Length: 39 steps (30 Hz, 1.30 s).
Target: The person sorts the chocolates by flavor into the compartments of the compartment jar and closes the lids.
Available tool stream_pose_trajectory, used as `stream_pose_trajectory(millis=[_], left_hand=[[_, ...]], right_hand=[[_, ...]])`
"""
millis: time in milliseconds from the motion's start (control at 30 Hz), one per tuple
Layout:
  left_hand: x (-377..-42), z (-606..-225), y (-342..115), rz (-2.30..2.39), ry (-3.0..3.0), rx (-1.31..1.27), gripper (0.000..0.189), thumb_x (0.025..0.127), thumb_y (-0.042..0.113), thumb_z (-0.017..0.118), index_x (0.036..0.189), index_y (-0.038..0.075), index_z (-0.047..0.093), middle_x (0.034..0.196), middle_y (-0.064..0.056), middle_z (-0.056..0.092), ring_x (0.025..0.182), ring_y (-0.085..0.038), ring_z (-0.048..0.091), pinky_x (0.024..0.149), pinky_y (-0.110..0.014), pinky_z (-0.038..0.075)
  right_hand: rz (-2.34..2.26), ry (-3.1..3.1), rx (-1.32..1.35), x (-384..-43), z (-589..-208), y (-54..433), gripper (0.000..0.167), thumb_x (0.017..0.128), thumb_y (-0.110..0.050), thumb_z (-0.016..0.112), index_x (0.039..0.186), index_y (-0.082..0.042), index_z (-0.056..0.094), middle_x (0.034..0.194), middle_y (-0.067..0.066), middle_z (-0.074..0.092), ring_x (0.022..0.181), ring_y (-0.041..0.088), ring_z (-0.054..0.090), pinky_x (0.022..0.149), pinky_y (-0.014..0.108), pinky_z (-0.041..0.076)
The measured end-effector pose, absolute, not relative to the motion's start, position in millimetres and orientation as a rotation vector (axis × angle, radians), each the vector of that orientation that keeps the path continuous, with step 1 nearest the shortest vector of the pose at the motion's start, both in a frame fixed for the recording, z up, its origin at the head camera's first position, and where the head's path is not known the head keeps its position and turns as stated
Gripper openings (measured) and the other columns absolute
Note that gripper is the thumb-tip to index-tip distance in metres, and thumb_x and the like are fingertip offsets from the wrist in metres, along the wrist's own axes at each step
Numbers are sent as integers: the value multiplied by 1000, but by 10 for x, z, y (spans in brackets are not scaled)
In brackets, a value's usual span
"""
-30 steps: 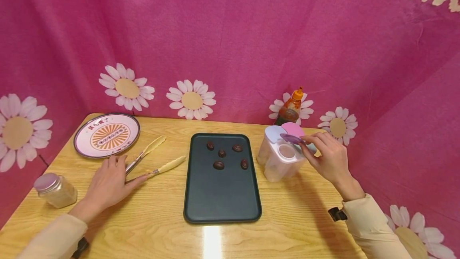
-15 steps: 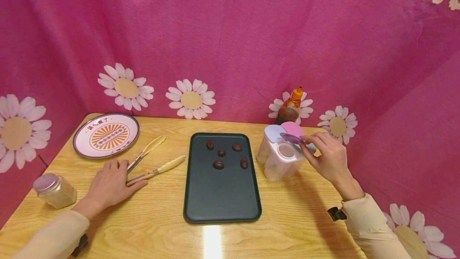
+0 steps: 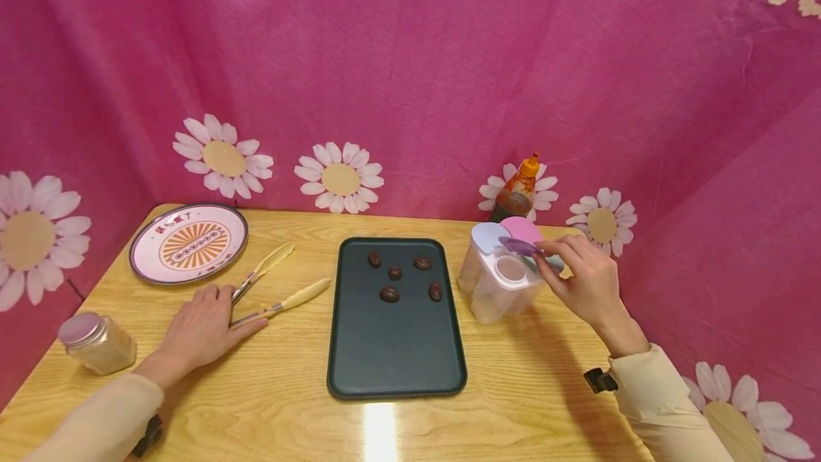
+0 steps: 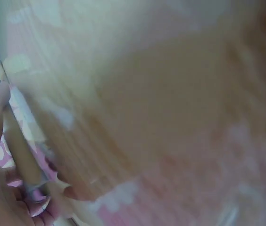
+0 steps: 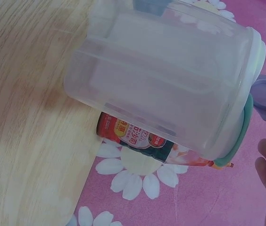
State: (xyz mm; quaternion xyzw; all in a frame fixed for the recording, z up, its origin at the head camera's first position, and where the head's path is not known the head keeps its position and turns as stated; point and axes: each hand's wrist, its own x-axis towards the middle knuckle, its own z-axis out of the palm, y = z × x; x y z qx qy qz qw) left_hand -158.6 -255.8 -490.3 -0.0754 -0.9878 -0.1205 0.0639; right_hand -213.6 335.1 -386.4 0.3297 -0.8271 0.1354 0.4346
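Note:
My left hand lies over the handle end of metal tongs with cream-coloured tips, which rest spread on the table. Its thumb runs along the near arm and its fingers bend at the far arm; the hinge end is hidden. In the left wrist view, bent fingers show at the edge. My right hand pinches a raised purple flap lid of a clear seasoning box. A round opening shows below that lid. The blue lid and pink lid are down.
A dark baking tray with several chocolates lies mid-table. A patterned plate sits at back left, a purple-lidded jar at left. A sauce bottle stands behind the box, near the pink cloth.
My left hand has shifted slightly; its thumb has moved from over the tongs' near arm to alongside it. The right hand and the purple lid have stayed still.

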Motion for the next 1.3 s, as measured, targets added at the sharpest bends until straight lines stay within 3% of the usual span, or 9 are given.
stream_pose_trajectory(millis=[367,633,833,1067,1300], left_hand=[[-1587,-4727,-2554,-487,-2853,-213,71,85,63,79,106,0,53,95,-17,56,82,-32,57,61,-50,49],[-1561,-4449,-2422,-495,-2789,-253,77,82,61,83,117,-2,55,96,-16,55,80,-28,52,57,-44,47],[-1520,-4325,-2235,-511,-2799,-292,81,80,62,84,124,-1,60,102,-16,58,86,-29,55,66,-49,52],[-1488,-4353,-2065,-479,-2805,-374,79,76,62,87,126,4,64,92,-6,56,76,-18,49,58,-30,37],[-1484,-4396,-1960,-484,-2842,-426,76,78,65,84,127,9,66,94,-4,54,78,-17,47,57,-28,37]], right_hand=[[351,-2054,817,-2144,-3864,3351,43,105,-42,60,98,-4,79,83,10,74,71,26,64,61,39,47],[365,-2047,820,-2147,-3863,3349,43,105,-43,62,98,-4,79,85,11,75,70,25,64,62,37,46],[367,-2047,817,-2150,-3868,3353,42,105,-42,63,98,-4,79,84,10,75,70,25,64,62,37,46],[378,-2051,815,-2151,-3881,3372,43,105,-43,62,100,-3,79,85,11,76,72,25,65,63,38,48],[384,-2049,811,-2161,-3884,3375,43,105,-43,62,100,-4,79,85,10,76,71,25,65,63,38,48]])
